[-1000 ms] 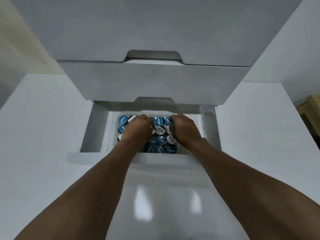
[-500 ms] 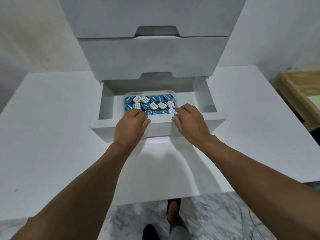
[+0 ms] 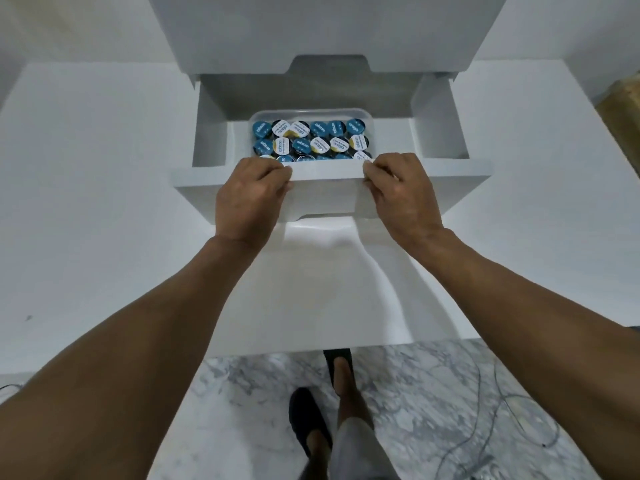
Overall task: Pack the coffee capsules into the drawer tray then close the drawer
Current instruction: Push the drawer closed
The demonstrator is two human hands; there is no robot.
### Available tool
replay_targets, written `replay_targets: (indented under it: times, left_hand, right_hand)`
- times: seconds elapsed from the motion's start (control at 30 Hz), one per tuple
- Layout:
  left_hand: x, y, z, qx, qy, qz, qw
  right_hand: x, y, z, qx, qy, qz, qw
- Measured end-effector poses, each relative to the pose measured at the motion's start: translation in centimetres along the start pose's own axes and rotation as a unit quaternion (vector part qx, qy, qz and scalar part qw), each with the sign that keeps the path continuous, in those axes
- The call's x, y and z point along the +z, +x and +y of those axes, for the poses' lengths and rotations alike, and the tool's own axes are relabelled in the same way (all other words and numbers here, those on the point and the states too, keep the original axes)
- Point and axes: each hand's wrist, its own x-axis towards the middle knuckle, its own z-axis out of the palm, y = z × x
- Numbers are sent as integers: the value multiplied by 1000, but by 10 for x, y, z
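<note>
The white bottom drawer stands pulled out on the white table. Inside it a clear plastic tray holds several coffee capsules with blue or white-and-yellow lids, packed in rows. My left hand rests on the drawer's front panel left of centre, fingers curled over its top edge. My right hand does the same right of centre. Both hands press against the front panel; the nearest row of capsules is partly hidden behind it.
The closed upper drawers of the white unit rise above the open one. The white table spreads on both sides. A wooden piece shows at the far right. Below are marble floor, cables and my feet.
My hands left the capsules in the tray and came back onto the drawer's front panel. The camera pulled back and tilted down, so the table edge and floor now show.
</note>
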Motion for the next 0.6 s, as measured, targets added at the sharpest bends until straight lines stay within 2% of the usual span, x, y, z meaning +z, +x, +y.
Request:
replay_targets:
  times: [0.2, 0.6]
  left_hand:
    - [8, 26, -4, 6, -1, -9, 1000]
    - [31, 97, -32, -69, -5, 0, 998]
  right_hand:
    - [5, 21, 16, 27, -11, -8, 1000]
    - [38, 89, 40, 73, 7, 6, 997]
